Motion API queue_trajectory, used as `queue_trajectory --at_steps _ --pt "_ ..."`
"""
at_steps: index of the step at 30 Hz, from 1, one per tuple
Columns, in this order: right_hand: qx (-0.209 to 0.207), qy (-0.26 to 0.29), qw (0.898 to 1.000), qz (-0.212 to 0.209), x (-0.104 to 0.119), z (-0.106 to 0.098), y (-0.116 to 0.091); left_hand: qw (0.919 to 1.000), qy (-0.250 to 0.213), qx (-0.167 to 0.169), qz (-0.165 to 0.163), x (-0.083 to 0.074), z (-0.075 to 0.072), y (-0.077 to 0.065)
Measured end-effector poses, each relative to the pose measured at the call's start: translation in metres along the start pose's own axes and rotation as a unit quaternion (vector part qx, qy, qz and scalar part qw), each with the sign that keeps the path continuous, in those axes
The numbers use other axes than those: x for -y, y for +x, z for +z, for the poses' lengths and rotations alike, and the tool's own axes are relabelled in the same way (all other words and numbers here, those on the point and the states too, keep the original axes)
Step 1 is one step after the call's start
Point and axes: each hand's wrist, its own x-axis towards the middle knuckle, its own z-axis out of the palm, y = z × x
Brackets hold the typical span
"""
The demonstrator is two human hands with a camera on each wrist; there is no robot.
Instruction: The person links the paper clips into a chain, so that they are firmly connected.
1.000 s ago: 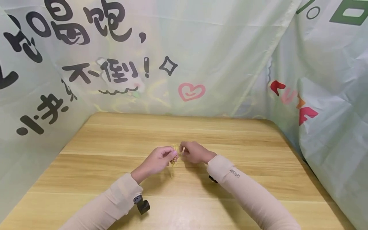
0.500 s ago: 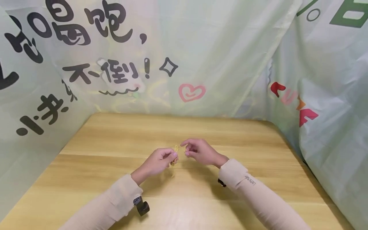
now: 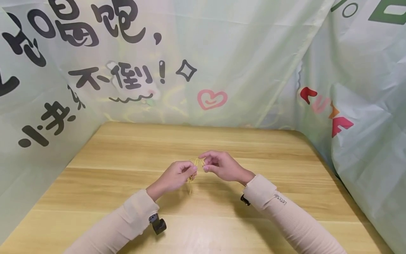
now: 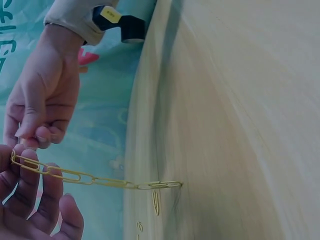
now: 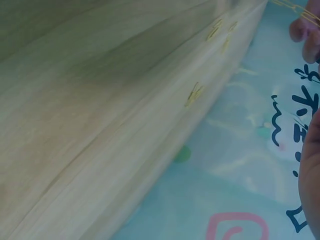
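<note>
A chain of yellow paper clips (image 4: 90,178) hangs from my left hand (image 3: 174,176), whose thumb and forefinger pinch its upper end. In the left wrist view the chain runs down toward the tabletop, its lower links overlapping the wood. My right hand (image 3: 226,167) is close on the right at the same height, thumb and forefinger around a yellow paper clip (image 3: 203,162) beside the top of the chain. In the left wrist view the right hand (image 4: 47,95) comes down from above, its fingertips right at the left hand's; the clip there is mostly hidden.
Loose yellow paper clips (image 5: 194,94) lie on the wooden table (image 3: 133,144) beyond the hands, mostly hidden behind them in the head view. Printed cloth curtains (image 3: 253,63) hang along the table's back and sides. A small black camera (image 3: 157,224) sits at the left wrist.
My right hand has shifted right and turned, its curled fingers now extended around a paper clip that shows between them. The left hand stays nearly in place, still pinching the chain.
</note>
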Motion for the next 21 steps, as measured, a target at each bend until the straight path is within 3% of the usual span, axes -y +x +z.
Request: queue_trajectory --at_steps 11,21 --pt "0.009 0.036 0.999 0.019 0.0059 -0.0007 0.0012 0.9947 0.083 -0.003 0.061 0.0025 0.0010 0.0006" --pt "0.017 0.026 0.999 0.010 0.0063 -0.0001 0.0020 0.9745 0.170 -0.008 0.147 0.0011 0.0033 0.0008"
